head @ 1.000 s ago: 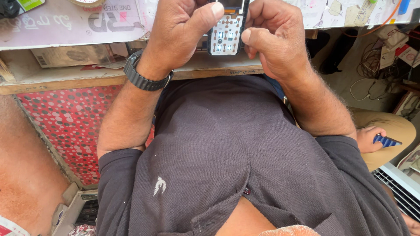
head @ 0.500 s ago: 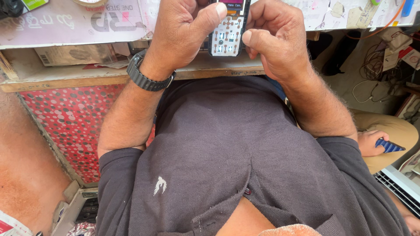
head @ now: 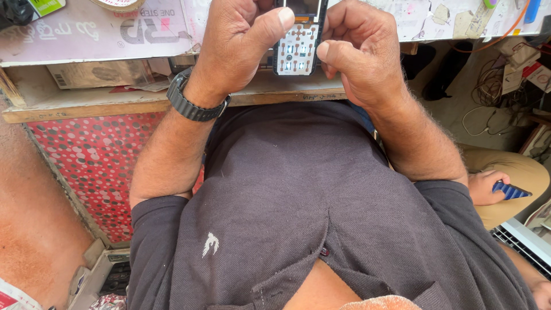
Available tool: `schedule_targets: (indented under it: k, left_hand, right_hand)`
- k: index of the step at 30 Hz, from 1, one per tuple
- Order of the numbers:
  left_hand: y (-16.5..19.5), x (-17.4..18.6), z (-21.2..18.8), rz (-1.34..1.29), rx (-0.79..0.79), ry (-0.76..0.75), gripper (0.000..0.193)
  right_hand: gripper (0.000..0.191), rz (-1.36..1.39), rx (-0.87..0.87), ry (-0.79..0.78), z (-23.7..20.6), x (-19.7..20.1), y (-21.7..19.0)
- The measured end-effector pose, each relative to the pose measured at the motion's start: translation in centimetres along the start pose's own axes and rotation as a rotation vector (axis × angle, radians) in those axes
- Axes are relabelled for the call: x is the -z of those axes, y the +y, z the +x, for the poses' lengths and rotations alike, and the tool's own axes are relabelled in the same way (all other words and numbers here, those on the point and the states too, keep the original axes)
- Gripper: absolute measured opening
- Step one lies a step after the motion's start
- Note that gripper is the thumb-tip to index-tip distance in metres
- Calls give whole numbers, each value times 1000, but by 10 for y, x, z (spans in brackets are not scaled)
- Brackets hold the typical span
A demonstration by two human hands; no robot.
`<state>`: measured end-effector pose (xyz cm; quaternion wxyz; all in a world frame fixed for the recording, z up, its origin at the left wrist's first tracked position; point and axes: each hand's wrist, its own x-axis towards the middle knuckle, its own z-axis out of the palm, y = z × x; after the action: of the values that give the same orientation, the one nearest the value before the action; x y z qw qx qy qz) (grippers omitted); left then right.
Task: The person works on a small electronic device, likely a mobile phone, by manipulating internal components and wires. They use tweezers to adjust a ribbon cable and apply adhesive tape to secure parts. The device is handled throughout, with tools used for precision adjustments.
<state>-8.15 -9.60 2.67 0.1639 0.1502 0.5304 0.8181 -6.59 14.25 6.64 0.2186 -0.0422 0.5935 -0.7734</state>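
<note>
Head view: wristwatch (head: pixel 192 106), wooden shelf (head: pixel 86 109).

Shelf edge (head: pixel 115 106) blocks below hands; open gap right, above cables (head: pixel 488 74).

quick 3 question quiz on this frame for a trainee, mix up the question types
1. True or false: both hands grip the opened keypad phone over the wooden bench edge.
2. Which wrist wears the black watch? A) left B) right C) neither
3. Fill in: at the right edge, another person's hand holds a small ____ object.

Key
1. True: the left hand and the right hand pinch it from either side, its bare keypad contacts showing.
2. A
3. Blue
</note>
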Motion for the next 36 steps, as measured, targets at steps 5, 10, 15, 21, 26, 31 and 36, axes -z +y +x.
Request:
schedule_targets:
  k: [5, 10, 15, 21, 26, 31, 36]
  left_hand:
    - [-2, 3, 0, 0, -15, -11, 16]
    - [-3, 3, 0, -9, -15, -1, 19]
    - [-2, 4, 0, 53, 4, 25, 16]
    - [1, 1, 1, 13, 21, 29, 15]
    - [1, 0, 2, -29, 11, 11, 13]
    - [-2, 1, 1, -49, 20, 11, 13]
    - [0, 2, 0, -56, 42, 32, 12]
  right_hand:
    - [13, -6, 13, -9, 1, 1, 1]
    - [12, -17, 19, -14, 1, 3, 1]
    - [11, -22, 41, -32, 0, 4, 3]
    - [9, -24, 43, -32, 0, 4, 1]
    - [14, -10, 30, -44, 1, 4, 1]
    - [15, -9, 25, -55, 3, 5, -1]
    - [16, 19, 9, -45, 3, 2, -3]
